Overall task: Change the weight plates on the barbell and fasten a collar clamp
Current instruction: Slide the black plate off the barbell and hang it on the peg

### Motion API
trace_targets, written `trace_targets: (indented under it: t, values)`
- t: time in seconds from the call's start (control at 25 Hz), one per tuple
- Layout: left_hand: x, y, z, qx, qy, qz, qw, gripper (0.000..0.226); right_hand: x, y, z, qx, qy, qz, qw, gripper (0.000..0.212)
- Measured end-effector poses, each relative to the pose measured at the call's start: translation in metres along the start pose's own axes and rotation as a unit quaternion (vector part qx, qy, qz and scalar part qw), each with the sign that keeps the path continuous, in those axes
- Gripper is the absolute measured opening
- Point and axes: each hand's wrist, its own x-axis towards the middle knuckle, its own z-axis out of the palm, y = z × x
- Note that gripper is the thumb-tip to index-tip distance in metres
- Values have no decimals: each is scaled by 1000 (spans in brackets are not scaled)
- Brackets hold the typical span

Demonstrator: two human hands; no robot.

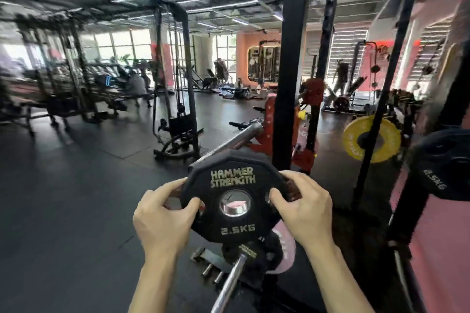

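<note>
A black 2.5 kg Hammer Strength weight plate [235,195] sits in the lower middle of the view, face toward the camera, held upright between both hands. Its centre hole shows the chrome end of the barbell sleeve [235,207], so the plate is on the sleeve's tip or right at it; how far it is threaded on cannot be told. The left hand [162,216] grips the plate's left edge, thumb curled over the front face and fingers wrapped behind the rim. The right hand [304,207] grips the right edge in the same way, thumb on the face near the hole. The two hands are apart, one on each side of the plate, both clamped on it.

Behind the plate, the barbell's chrome shaft [239,138] runs up and away toward a red bracket on a black rack upright [290,63]. Below the plate, a second chrome bar [230,284] slants down toward the bottom edge, and near its upper end lie dark plates and a pale pink plate [286,249] on the floor, partly hidden.

To the right, another black 2.5 kg plate [447,162] hangs on the rack, and a yellow plate [371,138] stands further back. The dark rubber floor [76,198] spreads left toward a cable machine [178,89].
</note>
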Motion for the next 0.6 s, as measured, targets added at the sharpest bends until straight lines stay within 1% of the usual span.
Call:
trace_targets:
  t: [0.16, 0.28, 0.48, 0.6]
  values:
    - [34, -33, -27, 33, 36, -38, 998, 44, 18, -20, 62, 41, -34, -29, 998, 32]
    - [61, -53, -27, 52, 53, -52, 996, 46, 34, -22, 101, 59, -45, -25, 997, 31]
    - [87, -82, 4, 43, 33, -59, 997, 51, 51, 3, 137, 45, -57, -6, 997, 27]
    - [101, -101, 28, 33, 1, -87, 996, 40, 55, 15, 149, 13, -57, 21, 998, 28]
